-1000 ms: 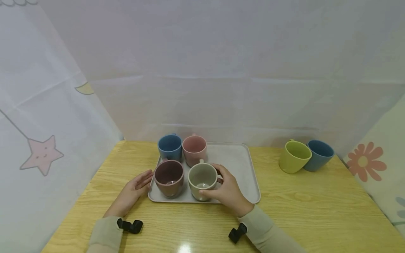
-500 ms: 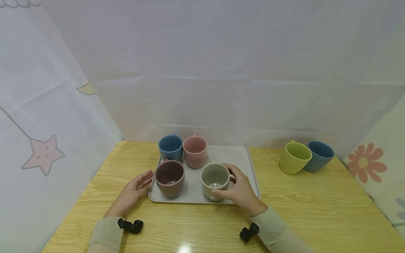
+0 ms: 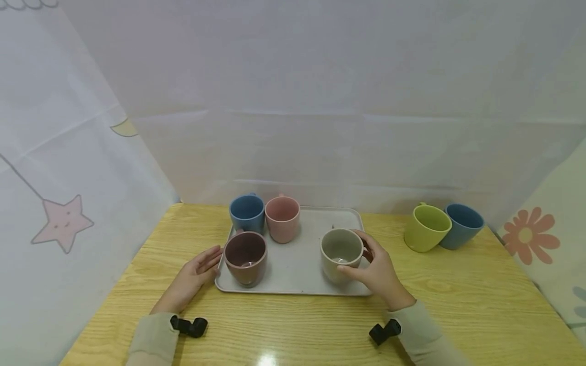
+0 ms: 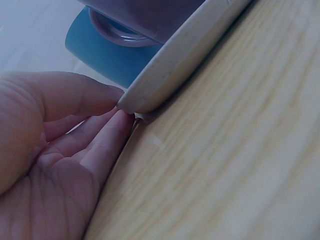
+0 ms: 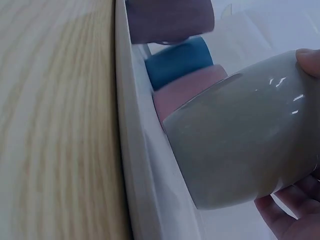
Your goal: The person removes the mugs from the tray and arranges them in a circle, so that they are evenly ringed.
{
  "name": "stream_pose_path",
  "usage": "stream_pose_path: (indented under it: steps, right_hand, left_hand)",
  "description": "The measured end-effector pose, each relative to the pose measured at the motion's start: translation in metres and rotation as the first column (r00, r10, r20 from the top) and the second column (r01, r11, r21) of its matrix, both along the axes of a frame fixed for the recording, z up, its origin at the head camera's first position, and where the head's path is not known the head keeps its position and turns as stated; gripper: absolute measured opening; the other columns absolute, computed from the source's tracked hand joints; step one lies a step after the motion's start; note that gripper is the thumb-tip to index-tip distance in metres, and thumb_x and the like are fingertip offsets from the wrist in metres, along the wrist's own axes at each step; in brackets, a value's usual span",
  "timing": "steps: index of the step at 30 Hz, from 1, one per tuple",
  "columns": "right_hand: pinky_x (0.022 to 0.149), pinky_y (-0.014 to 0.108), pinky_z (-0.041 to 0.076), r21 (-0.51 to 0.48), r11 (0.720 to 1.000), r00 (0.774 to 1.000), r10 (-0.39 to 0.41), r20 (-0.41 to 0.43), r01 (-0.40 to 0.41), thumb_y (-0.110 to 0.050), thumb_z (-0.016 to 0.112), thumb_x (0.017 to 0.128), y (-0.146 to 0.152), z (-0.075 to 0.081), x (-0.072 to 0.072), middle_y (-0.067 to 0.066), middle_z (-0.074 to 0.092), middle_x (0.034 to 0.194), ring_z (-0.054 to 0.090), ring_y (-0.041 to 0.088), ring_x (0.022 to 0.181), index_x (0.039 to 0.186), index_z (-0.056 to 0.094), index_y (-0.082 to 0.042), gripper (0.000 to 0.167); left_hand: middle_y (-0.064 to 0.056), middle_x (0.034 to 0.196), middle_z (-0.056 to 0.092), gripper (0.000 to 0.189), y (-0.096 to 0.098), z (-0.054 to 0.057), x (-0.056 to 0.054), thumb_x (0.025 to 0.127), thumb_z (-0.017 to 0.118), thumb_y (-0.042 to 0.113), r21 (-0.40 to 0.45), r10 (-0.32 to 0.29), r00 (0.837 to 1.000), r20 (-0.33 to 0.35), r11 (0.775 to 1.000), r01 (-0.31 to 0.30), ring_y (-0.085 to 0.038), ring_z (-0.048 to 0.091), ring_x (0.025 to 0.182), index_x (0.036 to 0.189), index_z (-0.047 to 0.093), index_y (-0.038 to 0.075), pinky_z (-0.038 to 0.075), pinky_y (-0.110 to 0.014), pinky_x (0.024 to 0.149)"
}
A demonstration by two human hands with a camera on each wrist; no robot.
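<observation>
Main risk: the pale gray cup [image 3: 331,267] slipping or twisting. Wall looks glossy, and the right hand [image 3: 380,272] has it only by its right half, so a weak pinch could let the free side dip. Second risk: the base catching the raised rim of the tray [image 3: 293,269] if it goes too far right; can't tell from these views whether the base touches down. If the left hand [image 3: 194,272] lets go, any drag could shift the tray across the tabletop [image 3: 284,328], along with the brown cup [image 3: 247,272], left blue cup [image 3: 247,221] and pink cup [image 3: 283,229].

Position: gray cup is upright, over the tray's right part, well apart from the other three. It sits between the right fingers, clamped: thumb on the near wall, the rest round the far right side. Left thumb and fingers pinch the tray's left edge, just beside the brown cup.
</observation>
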State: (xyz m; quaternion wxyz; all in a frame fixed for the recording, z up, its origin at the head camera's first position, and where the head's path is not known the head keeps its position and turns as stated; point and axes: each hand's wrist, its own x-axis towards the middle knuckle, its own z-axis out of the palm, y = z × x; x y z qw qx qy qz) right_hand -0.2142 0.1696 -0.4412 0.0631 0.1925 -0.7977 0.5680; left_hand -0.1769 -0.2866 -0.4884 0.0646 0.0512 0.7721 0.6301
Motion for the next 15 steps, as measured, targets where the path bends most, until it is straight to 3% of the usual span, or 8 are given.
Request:
stream_pose_path:
  steps: [4,8,15]
  right_hand:
    - [0.103,0.018,0.043,-0.002,0.999,0.999,-0.032,-0.013,0.032,-0.008,0.092,0.073,0.013,0.004,-0.002,0.012,0.057,0.138,0.053,0.025,0.125,0.144,0.051,-0.007,0.083]
    - [0.104,0.014,0.041,-0.025,0.998,0.998,-0.053,-0.037,0.053,-0.003,0.090,0.074,0.027,0.006,-0.003,0.014,0.056,0.139,0.053,0.013,0.122,0.145,0.050,-0.005,0.082]
    - [0.103,0.012,0.041,-0.074,0.993,0.995,-0.091,-0.048,0.087,0.003,0.085,0.079,0.049,0.001,-0.004,0.013,0.054,0.139,0.053,0.003,0.121,0.148,0.047,-0.002,0.079]
  left_hand:
    - [-0.020,0.161,0.033,0.066,0.000,0.000,0.000,0.105,0.058,0.013,0.001,0.003,1.000,0.002,1.000,-0.003,-0.032,0.030,0.147,0.160,0.024,0.001,0.039,-0.010,0.101]
    - [-0.020,0.161,0.033,0.066,0.000,0.000,0.001,0.105,0.058,0.013,0.010,0.004,1.000,0.005,1.000,-0.004,-0.034,0.028,0.148,0.160,0.023,0.001,0.039,-0.010,0.101]
    - [-0.020,0.161,0.032,0.067,0.000,-0.001,0.000,0.105,0.058,0.012,0.030,-0.008,1.000,0.002,1.000,0.008,-0.035,0.027,0.148,0.160,0.022,0.001,0.041,-0.012,0.102]
